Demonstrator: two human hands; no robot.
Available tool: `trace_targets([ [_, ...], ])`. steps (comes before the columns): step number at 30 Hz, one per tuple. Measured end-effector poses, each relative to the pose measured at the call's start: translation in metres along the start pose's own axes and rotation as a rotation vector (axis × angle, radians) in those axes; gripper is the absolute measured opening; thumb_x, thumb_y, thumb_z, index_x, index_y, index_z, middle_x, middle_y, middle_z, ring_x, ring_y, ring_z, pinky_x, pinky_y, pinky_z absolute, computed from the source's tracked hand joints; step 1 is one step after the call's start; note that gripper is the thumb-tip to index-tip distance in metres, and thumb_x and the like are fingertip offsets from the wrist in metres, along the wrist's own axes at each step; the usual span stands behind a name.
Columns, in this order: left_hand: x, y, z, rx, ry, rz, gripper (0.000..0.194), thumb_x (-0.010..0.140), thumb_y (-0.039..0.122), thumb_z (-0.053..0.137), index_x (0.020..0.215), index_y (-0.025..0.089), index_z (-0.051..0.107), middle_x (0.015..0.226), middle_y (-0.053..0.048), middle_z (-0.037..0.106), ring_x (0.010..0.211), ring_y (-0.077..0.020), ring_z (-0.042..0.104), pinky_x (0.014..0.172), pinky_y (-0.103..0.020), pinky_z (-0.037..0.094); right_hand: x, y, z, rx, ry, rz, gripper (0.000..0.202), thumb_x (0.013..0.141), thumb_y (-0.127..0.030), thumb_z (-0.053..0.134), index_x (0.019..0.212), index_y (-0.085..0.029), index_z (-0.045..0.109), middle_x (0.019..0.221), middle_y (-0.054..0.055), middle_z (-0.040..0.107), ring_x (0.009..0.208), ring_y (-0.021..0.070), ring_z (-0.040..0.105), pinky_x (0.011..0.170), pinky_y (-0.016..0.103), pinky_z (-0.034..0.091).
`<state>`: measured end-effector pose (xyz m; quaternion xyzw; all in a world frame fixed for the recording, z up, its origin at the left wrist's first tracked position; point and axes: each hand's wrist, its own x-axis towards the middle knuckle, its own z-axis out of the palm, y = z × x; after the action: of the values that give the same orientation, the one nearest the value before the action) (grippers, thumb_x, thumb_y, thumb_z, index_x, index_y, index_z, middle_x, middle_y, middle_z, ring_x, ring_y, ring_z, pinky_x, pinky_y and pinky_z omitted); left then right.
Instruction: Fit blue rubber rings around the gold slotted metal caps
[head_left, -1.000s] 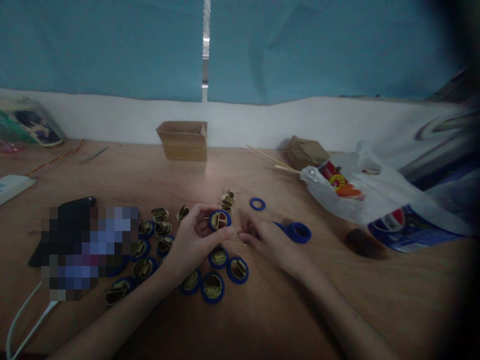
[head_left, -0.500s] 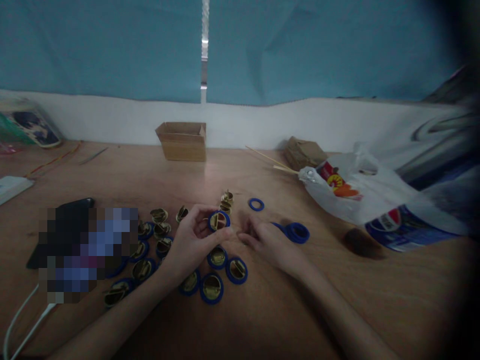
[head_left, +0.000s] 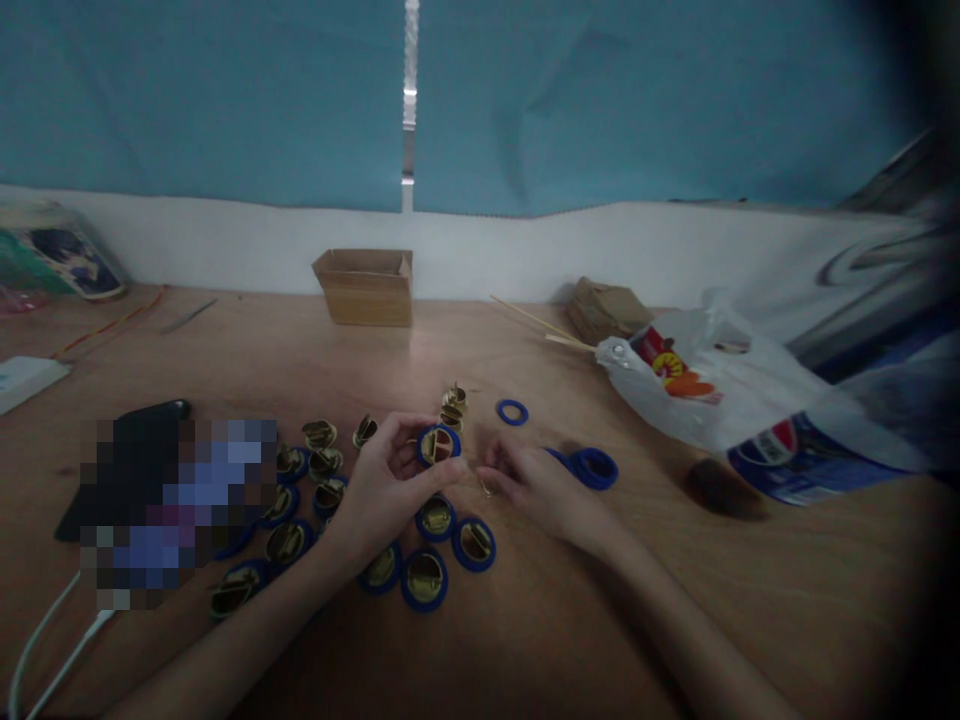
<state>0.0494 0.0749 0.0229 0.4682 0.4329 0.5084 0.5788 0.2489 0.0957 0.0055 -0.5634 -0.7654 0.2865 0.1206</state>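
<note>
Between the thumb and fingers of my left hand [head_left: 390, 480] is a round gold piece with a blue rim [head_left: 438, 446]. Close by on the right, my right hand [head_left: 536, 490] is closed in a pinch on a small thin gold-coloured piece [head_left: 486, 486]. Several like blue-rimmed gold pieces [head_left: 424, 578] lie on the wooden table below and left of my hands. Gold pieces without a visible blue rim [head_left: 319, 433] lie behind my left hand. A single blue ring [head_left: 512, 412] lies beyond my right hand, and a stack of blue rings [head_left: 596, 467] is beside it.
An open cardboard box [head_left: 367, 290] stands at the back. A crumpled brown packet [head_left: 606, 310] and a plastic bag [head_left: 667, 400] are at the right, near a blue Pepsi package [head_left: 810, 455]. A dark phone-like object [head_left: 112, 470] with a white cable [head_left: 45, 610] lies left.
The thin gold-coloured piece at my right fingertips now shows more clearly. My left hand still holds the blue-rimmed piece in nearly the same place.
</note>
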Motion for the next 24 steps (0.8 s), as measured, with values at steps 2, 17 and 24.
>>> trace_targets([
  [2,0.000,0.000,0.000,-0.006,0.002,0.000,0.042,0.066,0.020,0.080,0.099,0.015,0.055,0.093,-0.003,0.067,0.087,-0.0139,0.067,0.083,-0.028,0.053,0.000,-0.002,-0.002,0.042,-0.010,0.014,0.011,0.090,-0.025,0.054,0.081,-0.019,0.051,0.074,0.002,0.059,0.065,0.0156,0.053,0.057,0.027,0.033],
  [17,-0.002,0.002,0.001,0.012,-0.004,0.003,0.038,0.067,0.021,0.078,0.098,0.015,0.056,0.092,-0.003,0.067,0.086,-0.0145,0.065,0.081,-0.029,0.051,-0.008,-0.021,-0.021,0.791,-0.072,0.072,0.029,0.085,-0.049,0.059,0.080,-0.022,0.051,0.056,-0.009,0.035,0.043,0.0061,0.026,0.039,0.021,0.016],
  [24,0.001,0.003,0.000,0.011,-0.018,-0.049,0.035,0.080,0.049,0.065,0.082,0.014,0.065,0.079,-0.003,0.068,0.075,-0.0157,0.064,0.072,-0.028,0.053,-0.006,-0.015,-0.024,0.991,-0.031,0.161,0.026,0.074,-0.040,0.074,0.081,-0.018,0.063,0.051,-0.011,0.036,0.038,0.0027,0.018,0.036,0.020,0.007],
])
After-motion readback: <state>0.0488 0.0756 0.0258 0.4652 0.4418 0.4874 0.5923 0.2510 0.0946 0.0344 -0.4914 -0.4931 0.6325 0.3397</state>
